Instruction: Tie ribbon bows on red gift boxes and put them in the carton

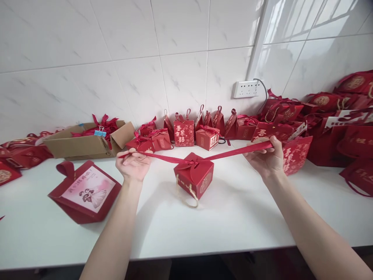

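A small red gift box [194,177] with a gold cord handle stands on the white table [227,221] in the middle. A red ribbon [233,152] runs across the box's top, pulled out taut to both sides. My left hand [132,165] pinches the ribbon's left end, fingers closed. Holding the right end, a little higher, my right hand [266,157] is also closed. Both hands sit about level with the box top, one on each side.
A flat red bag with a picture [85,191] lies at the left. A brown cardboard box [84,142] with ribbons sits behind it. Several finished red boxes and bags [204,132] line the tiled wall, with more piled at the right [335,124]. A wall socket [245,89] is above.
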{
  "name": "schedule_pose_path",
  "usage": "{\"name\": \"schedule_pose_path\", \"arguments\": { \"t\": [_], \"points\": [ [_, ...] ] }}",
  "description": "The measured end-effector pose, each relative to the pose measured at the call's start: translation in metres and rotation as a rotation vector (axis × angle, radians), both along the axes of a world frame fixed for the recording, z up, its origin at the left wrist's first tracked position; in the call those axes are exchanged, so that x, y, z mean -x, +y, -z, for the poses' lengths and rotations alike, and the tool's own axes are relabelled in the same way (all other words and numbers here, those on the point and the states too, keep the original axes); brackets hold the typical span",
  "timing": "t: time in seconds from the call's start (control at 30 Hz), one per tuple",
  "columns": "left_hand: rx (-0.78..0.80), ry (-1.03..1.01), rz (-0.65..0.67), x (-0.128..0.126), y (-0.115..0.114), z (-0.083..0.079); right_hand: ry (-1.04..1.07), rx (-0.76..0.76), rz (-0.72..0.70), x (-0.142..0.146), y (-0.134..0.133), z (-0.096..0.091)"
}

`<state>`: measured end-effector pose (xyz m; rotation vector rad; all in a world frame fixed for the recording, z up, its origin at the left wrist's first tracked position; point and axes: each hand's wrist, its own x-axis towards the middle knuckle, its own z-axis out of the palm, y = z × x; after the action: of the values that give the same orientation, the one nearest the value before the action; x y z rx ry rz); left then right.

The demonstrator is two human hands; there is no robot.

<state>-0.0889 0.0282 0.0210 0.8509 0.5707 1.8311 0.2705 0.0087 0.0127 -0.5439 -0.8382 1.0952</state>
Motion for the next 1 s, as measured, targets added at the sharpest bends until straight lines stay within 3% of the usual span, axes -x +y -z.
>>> {"name": "schedule_pose_path", "arguments": {
  "t": [0.27, 0.4, 0.5, 0.6, 0.67, 0.73, 0.87, 1.0],
  "points": [
    [0.044, 0.014, -0.050, -0.006, 0.005, -0.002, 0.063, 0.005, 0.054, -0.006, 0.012, 0.006],
    [-0.026, 0.472, -0.140, -0.015, 0.011, 0.003, -0.040, 0.010, 0.201, 0.000, 0.017, 0.009],
    [-0.017, 0.798, 0.053, -0.031, 0.007, 0.009, -0.439, -0.043, 0.083, 0.016, 0.007, 0.010],
    [0.054, 1.041, 0.331, -0.047, -0.004, 0.014, -0.894, 0.012, -0.149, 0.035, -0.006, 0.012],
    [0.103, 1.204, 0.469, -0.054, -0.010, 0.016, -1.070, 0.031, -0.215, 0.044, -0.010, 0.013],
    [0.163, 1.291, 0.587, -0.056, -0.014, 0.014, -1.124, 0.032, -0.233, 0.047, -0.011, 0.014],
    [0.289, 1.269, 0.798, -0.055, -0.017, 0.007, -1.073, 0.112, -0.308, 0.044, -0.009, 0.015],
    [0.340, 1.264, 0.912, -0.040, -0.014, 0.002, -1.053, 0.225, -0.414, 0.035, -0.006, 0.014]
  ]
}}
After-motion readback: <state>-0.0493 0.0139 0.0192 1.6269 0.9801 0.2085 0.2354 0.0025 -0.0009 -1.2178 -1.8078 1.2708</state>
